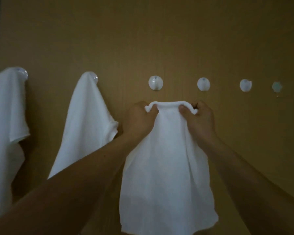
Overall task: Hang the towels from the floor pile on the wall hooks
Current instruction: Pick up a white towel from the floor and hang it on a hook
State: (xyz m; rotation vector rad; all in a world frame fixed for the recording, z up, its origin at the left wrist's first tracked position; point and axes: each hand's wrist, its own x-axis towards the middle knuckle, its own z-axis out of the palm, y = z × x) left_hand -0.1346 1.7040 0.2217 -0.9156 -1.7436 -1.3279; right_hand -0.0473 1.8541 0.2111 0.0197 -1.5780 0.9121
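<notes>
Your left hand and right hand pinch the towel edge; lift its taut middle over the free hook directly above.

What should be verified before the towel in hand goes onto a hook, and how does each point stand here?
1. Left hand grips the top edge of the held towel: ok.
2. Right hand grips the same edge, thumb in front: ok.
3. Third hook from the left is bare and ready to take a towel: ok.
4. Towel edge raised to hook height: not ok, it sits below the hook row.
5. Leftmost hung towel and second hung towel each drape from their hooks, apart from the held one: ok.
6. Towels left in the floor pile: cannot tell, it is out of view.
</notes>
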